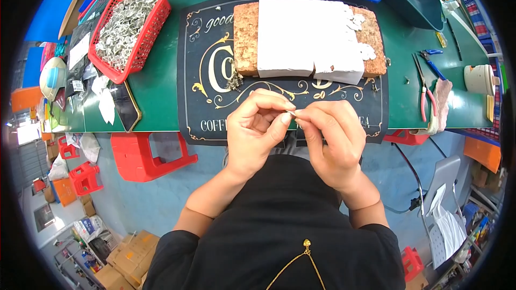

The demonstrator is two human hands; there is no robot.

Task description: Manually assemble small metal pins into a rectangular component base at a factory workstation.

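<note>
Head view: left hand (257, 126) and right hand (329, 137) pinch a tiny silvery part (293, 113) between meeting fingertips, just short of the mat (196, 75). Best keep grips firm, twisting gently.

From my remote seat I see only two bare hands, the left hand (257, 129) and the right hand (330, 138), with no rings, gloves or watch on either. Just below the pinch point both wrists are uncovered, and the forearms run bare down to short black sleeves (177, 241) well below the fingers. The top is plain black cloth. A thin gold chain with a small gold pendant (307, 245) hangs at the chest, directly beneath the hands.
</note>
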